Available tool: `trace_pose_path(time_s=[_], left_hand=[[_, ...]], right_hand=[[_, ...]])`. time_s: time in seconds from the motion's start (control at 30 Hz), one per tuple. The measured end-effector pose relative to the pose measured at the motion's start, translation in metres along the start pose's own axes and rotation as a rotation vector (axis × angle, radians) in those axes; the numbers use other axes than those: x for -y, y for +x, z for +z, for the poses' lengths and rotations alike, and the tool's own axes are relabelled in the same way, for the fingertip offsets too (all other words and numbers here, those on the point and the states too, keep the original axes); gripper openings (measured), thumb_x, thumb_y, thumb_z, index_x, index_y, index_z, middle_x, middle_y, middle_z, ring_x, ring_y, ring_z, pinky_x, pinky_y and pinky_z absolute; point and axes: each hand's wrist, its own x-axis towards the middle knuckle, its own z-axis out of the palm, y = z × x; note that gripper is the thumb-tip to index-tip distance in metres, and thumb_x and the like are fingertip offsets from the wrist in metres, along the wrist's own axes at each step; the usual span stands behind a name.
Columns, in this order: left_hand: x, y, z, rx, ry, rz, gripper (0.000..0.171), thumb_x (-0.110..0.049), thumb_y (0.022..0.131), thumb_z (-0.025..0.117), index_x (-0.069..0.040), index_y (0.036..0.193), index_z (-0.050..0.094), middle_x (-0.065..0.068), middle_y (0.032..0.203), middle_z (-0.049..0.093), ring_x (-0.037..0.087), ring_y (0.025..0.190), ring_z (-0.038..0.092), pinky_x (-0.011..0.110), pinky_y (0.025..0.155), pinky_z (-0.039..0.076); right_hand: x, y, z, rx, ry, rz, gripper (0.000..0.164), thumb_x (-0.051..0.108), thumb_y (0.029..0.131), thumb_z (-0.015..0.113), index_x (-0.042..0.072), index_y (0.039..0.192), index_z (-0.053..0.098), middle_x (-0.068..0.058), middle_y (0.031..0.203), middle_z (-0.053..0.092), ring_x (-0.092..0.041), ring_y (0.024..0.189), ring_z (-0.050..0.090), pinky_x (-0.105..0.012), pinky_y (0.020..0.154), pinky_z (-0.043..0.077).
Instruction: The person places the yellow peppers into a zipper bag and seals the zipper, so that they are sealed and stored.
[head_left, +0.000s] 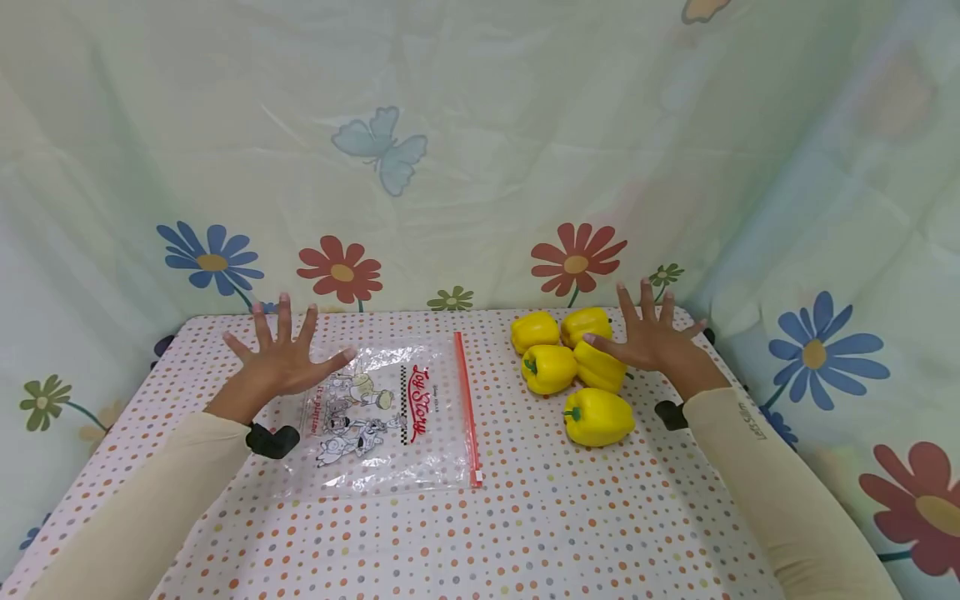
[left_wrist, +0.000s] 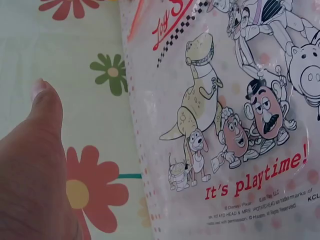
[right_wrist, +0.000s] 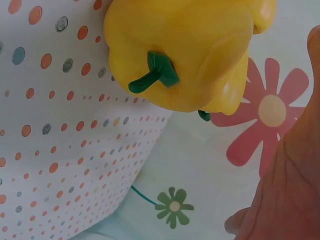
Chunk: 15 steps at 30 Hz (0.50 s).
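My left hand is held with its fingers spread, over the left end of a clear plastic zip bag. The bag lies flat, printed with cartoon figures, its red zip edge on the right; the left wrist view shows the print close up. My right hand, fingers also spread, overlaps the right side of a group of yellow bell peppers in the head view. One pepper sits nearest the front. In the right wrist view a pepper shows its green stem. Both hands hold nothing.
A white tablecloth with coloured dots covers the table. Behind and on both sides hangs a pale curtain with printed flowers and a butterfly. Dark wrist devices, one at the left and one at the right, sit by the sleeve cuffs.
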Motion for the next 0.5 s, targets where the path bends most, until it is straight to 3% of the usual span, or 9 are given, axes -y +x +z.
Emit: trace_pose_path(time_s=[0.5], left_hand=[[-0.023,-0.013,0.006,0.018,-0.003,0.054,0.11,-0.08,0.082,0.034,-0.007,0.156,-0.002,0.023,0.152,-0.031,0.047,0.132,-0.035,0.076,0.089,-0.023]], right_hand=[[0.009,-0.008,-0.003,-0.01,0.017,-0.052,0.109,0.078,0.084,0.037,0.013,0.154,-0.015,-0.026,0.154,-0.025,-0.059,0.133,-0.021,-0.086,0.085,-0.006]])
